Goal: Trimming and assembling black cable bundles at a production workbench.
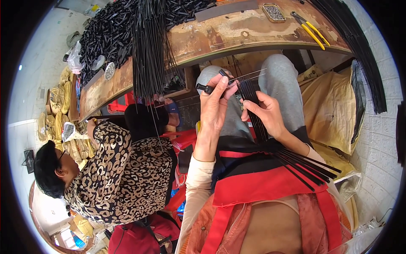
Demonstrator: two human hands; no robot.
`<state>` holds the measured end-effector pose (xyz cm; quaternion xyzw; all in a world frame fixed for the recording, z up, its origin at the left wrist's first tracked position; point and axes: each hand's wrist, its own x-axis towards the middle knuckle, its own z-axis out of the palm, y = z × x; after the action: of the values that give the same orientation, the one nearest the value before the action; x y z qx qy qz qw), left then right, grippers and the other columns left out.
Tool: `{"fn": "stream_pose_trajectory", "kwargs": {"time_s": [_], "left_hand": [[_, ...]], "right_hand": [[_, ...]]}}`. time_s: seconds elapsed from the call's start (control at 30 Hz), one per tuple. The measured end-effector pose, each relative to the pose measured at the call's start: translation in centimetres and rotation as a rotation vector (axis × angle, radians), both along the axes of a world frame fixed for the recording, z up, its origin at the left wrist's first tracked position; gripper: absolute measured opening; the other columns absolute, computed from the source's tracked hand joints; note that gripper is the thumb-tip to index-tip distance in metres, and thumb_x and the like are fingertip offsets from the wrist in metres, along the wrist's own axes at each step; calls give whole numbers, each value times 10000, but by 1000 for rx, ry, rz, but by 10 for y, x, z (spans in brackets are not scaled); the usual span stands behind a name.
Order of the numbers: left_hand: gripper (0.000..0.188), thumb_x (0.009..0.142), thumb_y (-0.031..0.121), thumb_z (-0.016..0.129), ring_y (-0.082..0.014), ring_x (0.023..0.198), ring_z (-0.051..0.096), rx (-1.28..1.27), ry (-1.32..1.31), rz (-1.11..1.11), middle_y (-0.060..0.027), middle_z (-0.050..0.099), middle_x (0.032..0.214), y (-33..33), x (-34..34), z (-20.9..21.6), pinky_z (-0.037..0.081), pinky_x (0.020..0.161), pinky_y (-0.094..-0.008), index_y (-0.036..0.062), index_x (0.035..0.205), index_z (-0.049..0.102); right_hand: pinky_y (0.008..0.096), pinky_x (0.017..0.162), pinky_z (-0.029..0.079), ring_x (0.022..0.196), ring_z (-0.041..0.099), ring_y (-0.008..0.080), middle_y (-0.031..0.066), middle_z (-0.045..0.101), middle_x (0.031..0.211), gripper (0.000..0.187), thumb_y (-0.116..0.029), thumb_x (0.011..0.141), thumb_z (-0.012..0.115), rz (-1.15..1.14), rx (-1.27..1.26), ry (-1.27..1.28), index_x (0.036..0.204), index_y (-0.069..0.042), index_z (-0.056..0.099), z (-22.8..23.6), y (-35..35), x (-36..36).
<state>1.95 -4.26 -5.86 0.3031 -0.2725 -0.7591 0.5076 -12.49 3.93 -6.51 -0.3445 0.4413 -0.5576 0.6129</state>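
My left hand [215, 99] is closed, pinching short black plastic tubes [204, 88]. Thin wire-like rods [253, 76] stick out to the right from its fingertips. Just beside it, my right hand [267, 113] is wrapped round a bundle of slim black rods [249, 93] above my lap. The upper ends of this bundle lie close to my left fingertips. More black rods [302, 165] fan out below my right wrist, over my red and black apron [249, 186].
The wooden bench [211, 40] holds a heap of black tubes [108, 40], long black rods [148, 46] hanging over its edge, a tray of small metal bits [274, 12] and yellow-handled pliers [312, 31]. A co-worker in a leopard-print top [122, 173] sits to my left. More rods [359, 46] hang at right.
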Motion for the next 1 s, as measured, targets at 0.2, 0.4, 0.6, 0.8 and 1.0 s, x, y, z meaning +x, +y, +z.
{"fn": "stream_pose_trajectory", "kwargs": {"time_s": [0.2, 0.4, 0.6, 0.8, 1.0], "left_hand": [[261, 918, 105, 633, -206, 924, 665, 23, -40, 13, -125, 645, 1076, 1, 1, 5, 580, 807, -291, -54, 1126, 618], [319, 925, 119, 627, -203, 952, 658, 21, -44, -20, -126, 645, 1081, 2, 1, 7, 566, 833, -297, -51, 1191, 583], [375, 932, 118, 617, -192, 951, 652, -10, -11, -30, -130, 639, 1091, -1, 2, 7, 562, 837, -301, -6, 1276, 534], [386, 924, 93, 622, -189, 942, 653, -25, 17, -3, -120, 636, 1067, -5, 5, 1, 570, 825, -301, 24, 1291, 524], [303, 917, 91, 632, -197, 915, 662, 22, -21, -3, -135, 643, 1048, -4, 4, 1, 578, 810, -294, -29, 1189, 576]], "right_hand": [[236, 616, 489, 661, 617, 110, 52, 625, 762, 212, -163, 938, 615, 0, -8, -8, 1021, 32, 601, 1, -1, 1], [237, 621, 494, 665, 618, 110, 48, 622, 767, 210, -161, 937, 616, 8, -10, -4, 1023, 31, 601, -3, -2, 1], [236, 621, 493, 668, 619, 109, 46, 621, 772, 209, -164, 938, 615, 6, -5, -25, 1023, 26, 599, -2, -4, 2], [236, 622, 497, 668, 619, 107, 44, 620, 773, 215, -176, 940, 614, 16, -4, -13, 1020, 23, 599, -1, -6, 3], [238, 619, 497, 663, 617, 107, 45, 619, 769, 214, -176, 940, 616, 18, 0, -29, 1020, 22, 600, 3, -6, 3]]}}
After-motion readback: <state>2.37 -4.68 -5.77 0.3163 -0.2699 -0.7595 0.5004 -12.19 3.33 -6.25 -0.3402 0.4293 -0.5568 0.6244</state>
